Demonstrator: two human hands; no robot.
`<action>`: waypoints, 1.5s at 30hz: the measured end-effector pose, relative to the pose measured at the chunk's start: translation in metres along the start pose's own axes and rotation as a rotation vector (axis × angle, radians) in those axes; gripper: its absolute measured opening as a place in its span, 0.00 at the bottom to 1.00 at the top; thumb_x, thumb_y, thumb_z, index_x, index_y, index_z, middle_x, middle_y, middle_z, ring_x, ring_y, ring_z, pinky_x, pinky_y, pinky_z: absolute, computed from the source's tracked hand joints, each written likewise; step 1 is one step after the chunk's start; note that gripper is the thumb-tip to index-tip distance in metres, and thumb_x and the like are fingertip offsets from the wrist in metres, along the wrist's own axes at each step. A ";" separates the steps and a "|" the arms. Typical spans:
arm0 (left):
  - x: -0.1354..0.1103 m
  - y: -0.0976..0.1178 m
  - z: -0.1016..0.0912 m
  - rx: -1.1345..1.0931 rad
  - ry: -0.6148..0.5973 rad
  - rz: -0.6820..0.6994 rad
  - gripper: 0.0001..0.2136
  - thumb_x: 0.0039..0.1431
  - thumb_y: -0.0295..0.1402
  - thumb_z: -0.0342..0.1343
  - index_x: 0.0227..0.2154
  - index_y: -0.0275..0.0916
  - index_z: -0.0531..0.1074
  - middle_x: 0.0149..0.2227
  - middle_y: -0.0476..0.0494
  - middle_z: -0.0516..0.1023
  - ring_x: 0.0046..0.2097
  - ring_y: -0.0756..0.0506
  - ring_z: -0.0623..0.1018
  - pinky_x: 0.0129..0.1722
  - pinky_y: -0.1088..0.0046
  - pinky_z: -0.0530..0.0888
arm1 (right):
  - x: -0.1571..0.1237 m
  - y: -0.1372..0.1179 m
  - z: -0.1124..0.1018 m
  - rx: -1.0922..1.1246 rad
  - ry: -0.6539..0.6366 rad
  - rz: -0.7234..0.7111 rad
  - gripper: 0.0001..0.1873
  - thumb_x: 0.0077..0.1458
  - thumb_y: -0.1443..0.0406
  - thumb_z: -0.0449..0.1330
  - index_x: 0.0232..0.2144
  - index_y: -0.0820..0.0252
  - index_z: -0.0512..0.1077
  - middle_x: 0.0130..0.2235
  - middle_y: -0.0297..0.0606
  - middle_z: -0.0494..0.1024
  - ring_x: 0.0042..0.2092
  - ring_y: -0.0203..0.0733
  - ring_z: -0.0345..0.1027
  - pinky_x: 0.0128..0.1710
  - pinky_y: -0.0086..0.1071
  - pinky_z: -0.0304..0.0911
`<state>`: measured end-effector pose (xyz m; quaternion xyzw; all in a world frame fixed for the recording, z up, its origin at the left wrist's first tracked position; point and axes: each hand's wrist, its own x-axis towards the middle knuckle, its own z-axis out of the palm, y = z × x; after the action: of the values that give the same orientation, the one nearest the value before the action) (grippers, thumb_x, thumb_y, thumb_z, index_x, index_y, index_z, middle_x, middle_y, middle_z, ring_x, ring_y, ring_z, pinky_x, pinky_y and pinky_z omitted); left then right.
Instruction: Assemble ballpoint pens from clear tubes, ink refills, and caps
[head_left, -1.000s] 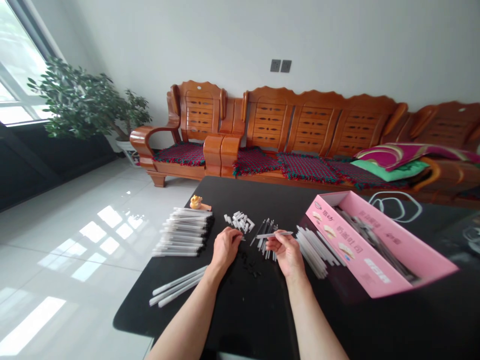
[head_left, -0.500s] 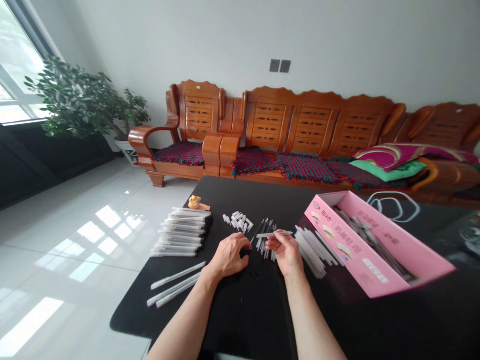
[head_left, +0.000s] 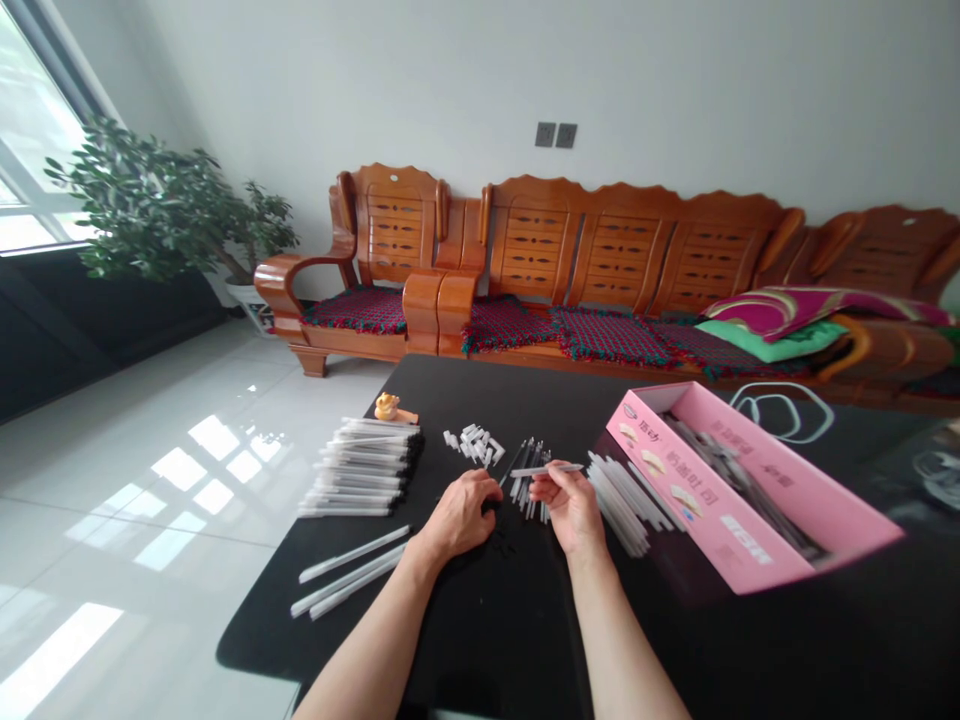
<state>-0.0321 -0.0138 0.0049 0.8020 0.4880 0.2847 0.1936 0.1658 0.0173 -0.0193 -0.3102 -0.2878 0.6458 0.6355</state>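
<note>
My right hand (head_left: 570, 508) is shut on a slim white pen barrel (head_left: 546, 470), pinching it between thumb and fingers above a bunch of dark and white pen parts (head_left: 526, 482). My left hand (head_left: 461, 515) lies curled on the black table (head_left: 480, 640), over small black caps (head_left: 504, 541) that it partly hides. Whether it grips one, I cannot tell. Left of it is a stack of black-tipped white pens (head_left: 360, 468). Small white pieces (head_left: 476, 446) lie ahead of it, and several loose white barrels (head_left: 349, 572) lie near my left wrist.
More white barrels (head_left: 619, 505) lie beside a long pink cardboard box (head_left: 712, 490) holding dark pens. A small orange figurine (head_left: 387, 407) stands near the table's far edge. A wooden sofa (head_left: 600, 250) stands behind the table, and a tiled floor lies to the left.
My left hand has moved right and down from the small white pieces to the black caps. One loose barrel near it has shifted. My right hand still holds its barrel.
</note>
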 end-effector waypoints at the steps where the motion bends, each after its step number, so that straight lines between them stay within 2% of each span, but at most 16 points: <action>1: 0.000 0.000 0.000 0.007 -0.003 0.007 0.13 0.45 0.21 0.51 0.33 0.39 0.76 0.33 0.44 0.73 0.38 0.46 0.73 0.39 0.72 0.69 | 0.000 0.000 0.000 0.001 0.002 -0.002 0.11 0.44 0.66 0.71 0.32 0.62 0.76 0.27 0.40 0.83 0.24 0.43 0.77 0.24 0.32 0.75; 6: 0.001 0.001 0.001 0.007 -0.021 0.040 0.13 0.51 0.21 0.51 0.33 0.40 0.78 0.34 0.44 0.75 0.40 0.45 0.75 0.42 0.72 0.69 | -0.001 -0.001 0.003 0.003 0.008 -0.003 0.11 0.44 0.65 0.71 0.31 0.62 0.76 0.26 0.39 0.83 0.24 0.42 0.77 0.23 0.31 0.75; 10: 0.003 0.003 -0.001 -0.110 0.103 -0.018 0.09 0.57 0.26 0.53 0.35 0.41 0.79 0.35 0.45 0.76 0.36 0.47 0.75 0.38 0.73 0.70 | -0.001 -0.001 0.003 0.004 0.017 -0.006 0.11 0.44 0.66 0.71 0.31 0.62 0.76 0.26 0.40 0.83 0.24 0.43 0.77 0.23 0.31 0.74; 12: 0.005 0.001 0.001 -0.249 0.187 -0.092 0.08 0.58 0.28 0.54 0.35 0.40 0.79 0.33 0.46 0.77 0.32 0.49 0.75 0.35 0.74 0.70 | -0.001 -0.001 0.004 0.001 0.020 -0.006 0.12 0.43 0.66 0.71 0.31 0.62 0.76 0.26 0.40 0.82 0.24 0.43 0.77 0.23 0.31 0.74; 14: 0.008 -0.002 0.004 -0.465 0.224 -0.174 0.07 0.57 0.30 0.55 0.35 0.38 0.78 0.30 0.46 0.78 0.29 0.49 0.75 0.32 0.75 0.71 | -0.002 -0.001 0.004 -0.007 0.017 -0.004 0.12 0.43 0.66 0.71 0.32 0.62 0.75 0.26 0.40 0.82 0.24 0.43 0.77 0.22 0.31 0.74; 18: 0.012 -0.007 0.010 -0.958 0.231 -0.274 0.11 0.52 0.35 0.63 0.36 0.34 0.75 0.32 0.43 0.80 0.33 0.46 0.79 0.33 0.72 0.75 | -0.004 -0.002 0.008 -0.030 0.013 -0.002 0.12 0.44 0.65 0.71 0.32 0.62 0.74 0.26 0.40 0.82 0.24 0.43 0.77 0.22 0.31 0.73; 21: 0.014 -0.006 0.011 -1.123 0.235 -0.299 0.16 0.47 0.36 0.67 0.37 0.33 0.74 0.33 0.41 0.80 0.34 0.45 0.80 0.35 0.71 0.77 | -0.004 -0.002 0.009 -0.041 0.010 -0.002 0.13 0.44 0.65 0.71 0.32 0.62 0.74 0.26 0.40 0.82 0.24 0.43 0.77 0.22 0.31 0.73; 45: 0.014 -0.002 0.010 -1.168 0.218 -0.290 0.19 0.46 0.39 0.69 0.36 0.33 0.73 0.31 0.43 0.79 0.33 0.45 0.81 0.34 0.71 0.78 | -0.006 -0.002 0.012 -0.093 0.005 -0.001 0.13 0.44 0.65 0.71 0.31 0.63 0.74 0.26 0.40 0.82 0.23 0.43 0.77 0.22 0.30 0.73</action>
<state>-0.0217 -0.0008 -0.0005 0.4548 0.3724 0.5565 0.5871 0.1580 0.0121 -0.0096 -0.3408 -0.3159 0.6305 0.6217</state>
